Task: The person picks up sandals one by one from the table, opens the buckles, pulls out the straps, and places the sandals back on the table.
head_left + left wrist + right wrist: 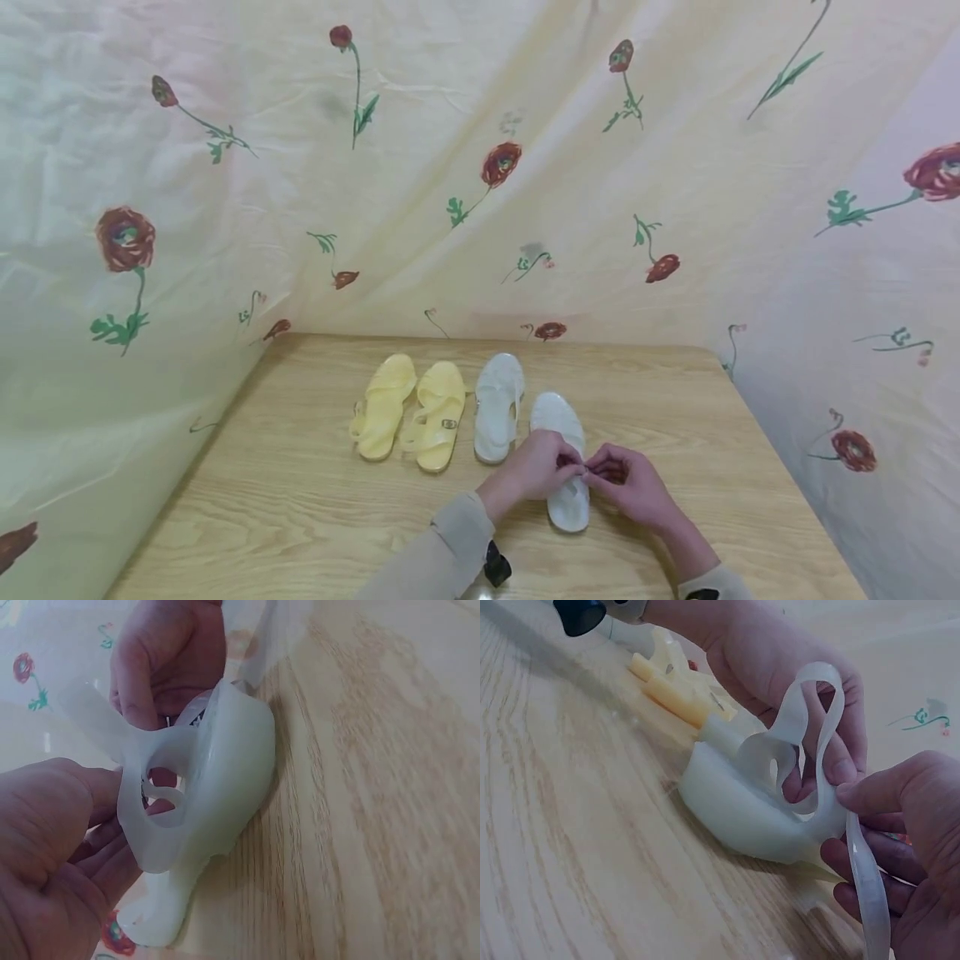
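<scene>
A whitish jelly sandal (pixel 567 510) stands on the table with its sole down and its toe pointing away from me. My left hand (pixel 536 467) reaches over its left side, and my right hand (pixel 633 487) is at its right side. Thumbs and fingers of both hands meet at the sandal's strap (pixel 866 881), pinching it. In the right wrist view the strap bends up into a loop above the sole, and a long end hangs down past the right fingers. The buckle is mostly hidden by the fingers.
Another whitish sandal (pixel 495 417) lies just left of the handled one. Farther left is a pair of yellow sandals, one (pixel 384 408) beside the other (pixel 438 417). Flowered cloth (pixel 420 167) hangs behind and along both sides of the wooden table (pixel 300 500).
</scene>
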Motion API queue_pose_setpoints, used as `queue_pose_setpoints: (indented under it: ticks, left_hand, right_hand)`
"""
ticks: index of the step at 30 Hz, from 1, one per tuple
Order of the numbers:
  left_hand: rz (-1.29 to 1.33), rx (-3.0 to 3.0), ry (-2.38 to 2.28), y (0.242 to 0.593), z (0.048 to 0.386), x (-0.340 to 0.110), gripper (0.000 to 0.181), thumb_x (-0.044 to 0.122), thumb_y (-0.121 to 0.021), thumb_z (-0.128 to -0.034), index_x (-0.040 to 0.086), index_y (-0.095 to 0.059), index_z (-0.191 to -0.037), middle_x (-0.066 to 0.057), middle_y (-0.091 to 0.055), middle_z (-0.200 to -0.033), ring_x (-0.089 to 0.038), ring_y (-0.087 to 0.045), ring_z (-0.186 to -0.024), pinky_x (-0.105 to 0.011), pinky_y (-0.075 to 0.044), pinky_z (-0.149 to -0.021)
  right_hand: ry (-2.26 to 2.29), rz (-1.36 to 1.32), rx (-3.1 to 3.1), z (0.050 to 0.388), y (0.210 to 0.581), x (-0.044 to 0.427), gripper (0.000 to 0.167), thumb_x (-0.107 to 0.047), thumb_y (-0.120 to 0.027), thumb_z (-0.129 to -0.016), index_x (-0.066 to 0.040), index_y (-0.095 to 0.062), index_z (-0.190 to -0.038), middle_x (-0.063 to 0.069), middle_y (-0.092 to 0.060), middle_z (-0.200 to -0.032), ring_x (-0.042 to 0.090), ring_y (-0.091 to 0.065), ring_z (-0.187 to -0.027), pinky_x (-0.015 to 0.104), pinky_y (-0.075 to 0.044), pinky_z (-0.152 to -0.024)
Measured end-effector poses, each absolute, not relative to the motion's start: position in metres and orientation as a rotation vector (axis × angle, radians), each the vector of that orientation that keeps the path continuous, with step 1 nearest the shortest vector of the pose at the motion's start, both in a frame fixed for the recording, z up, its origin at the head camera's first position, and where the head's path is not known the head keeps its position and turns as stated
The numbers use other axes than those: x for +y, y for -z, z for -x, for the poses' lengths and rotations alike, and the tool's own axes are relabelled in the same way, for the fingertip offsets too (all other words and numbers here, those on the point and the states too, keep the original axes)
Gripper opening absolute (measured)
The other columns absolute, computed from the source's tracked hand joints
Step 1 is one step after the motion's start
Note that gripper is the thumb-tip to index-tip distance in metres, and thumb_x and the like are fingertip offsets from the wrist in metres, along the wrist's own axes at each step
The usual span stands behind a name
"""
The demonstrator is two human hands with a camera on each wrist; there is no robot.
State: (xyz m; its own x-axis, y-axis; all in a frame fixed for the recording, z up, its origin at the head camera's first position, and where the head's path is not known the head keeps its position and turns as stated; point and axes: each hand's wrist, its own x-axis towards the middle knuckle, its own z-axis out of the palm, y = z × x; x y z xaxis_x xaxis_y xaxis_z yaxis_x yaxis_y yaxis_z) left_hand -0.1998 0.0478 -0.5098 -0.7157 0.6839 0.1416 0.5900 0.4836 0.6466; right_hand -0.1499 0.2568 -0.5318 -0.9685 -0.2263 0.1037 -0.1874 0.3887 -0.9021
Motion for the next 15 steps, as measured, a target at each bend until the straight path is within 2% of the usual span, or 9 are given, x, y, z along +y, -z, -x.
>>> queue_pose_setpoints:
  ticks: [7,12,15]
  left_hand:
    - [-0.966,2.556,-1.221,0.523,0.200,0.044,0.012,0.019,-0.075,-0.1005,0.012,-0.085,-0.098,0.006,-0.081,-0.087,0.013,-0.058,-0.072,-0.006,-0.049,-0.069]
    - [-0.917,2.508,-1.266,0.522,0.201,0.045,0.011,0.019,-0.078,-0.0979,0.010,-0.084,-0.098,0.005,-0.081,-0.086,0.013,-0.061,-0.071,-0.007,-0.051,-0.069]
    - [-0.908,2.497,-1.254,0.518,0.202,0.046,0.013,0.020,-0.081,-0.0961,0.011,-0.084,-0.104,0.004,-0.083,-0.090,0.013,-0.062,-0.071,-0.007,-0.052,-0.069]
  right_hand:
    - [1.738,0.500,2.628,0.149,0.533,0.250,0.011,0.005,-0.077,-0.091,0.002,-0.069,-0.098,0.015,-0.075,-0.094,0.003,-0.070,-0.084,0.022,-0.060,-0.076]
    - [1.730,0.438,2.646,0.147,0.533,0.250,0.011,0.002,-0.079,-0.090,0.002,-0.070,-0.098,0.016,-0.077,-0.094,0.002,-0.071,-0.084,0.021,-0.060,-0.076]
    - [1.722,0.399,2.639,0.146,0.534,0.251,0.012,-0.001,-0.080,-0.091,0.001,-0.072,-0.099,0.018,-0.079,-0.096,0.003,-0.071,-0.084,0.021,-0.060,-0.077]
